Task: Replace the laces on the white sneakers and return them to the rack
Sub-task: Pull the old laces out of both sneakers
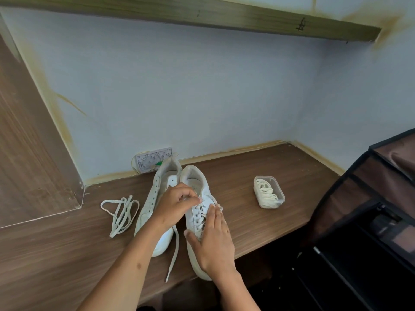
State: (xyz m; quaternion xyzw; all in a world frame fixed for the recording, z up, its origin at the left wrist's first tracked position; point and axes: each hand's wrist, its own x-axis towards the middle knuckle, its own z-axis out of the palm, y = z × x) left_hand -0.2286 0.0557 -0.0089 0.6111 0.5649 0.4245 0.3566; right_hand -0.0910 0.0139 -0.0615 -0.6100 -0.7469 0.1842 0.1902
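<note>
Two white sneakers stand side by side on the wooden desk, toes toward me. The left sneaker (pixel 155 205) shows bare eyelets without a lace. The right sneaker (pixel 195 185) is partly laced. My left hand (pixel 177 204) pinches the lace near the upper eyelets of the right sneaker. My right hand (pixel 213 241) rests flat on that shoe's front, fingers on the lacing. A loose lace end (pixel 174 252) trails between the shoes to the desk edge. A removed lace (pixel 121 212) lies bunched to the left.
A clear plastic tub (pixel 269 192) holding white laces sits on the desk at the right. A dark fabric shoe rack (pixel 363 209) stands at the far right, beside the desk. A white socket plate (pixel 152 160) sits on the wall behind the shoes. A wooden panel (pixel 29 153) borders the left.
</note>
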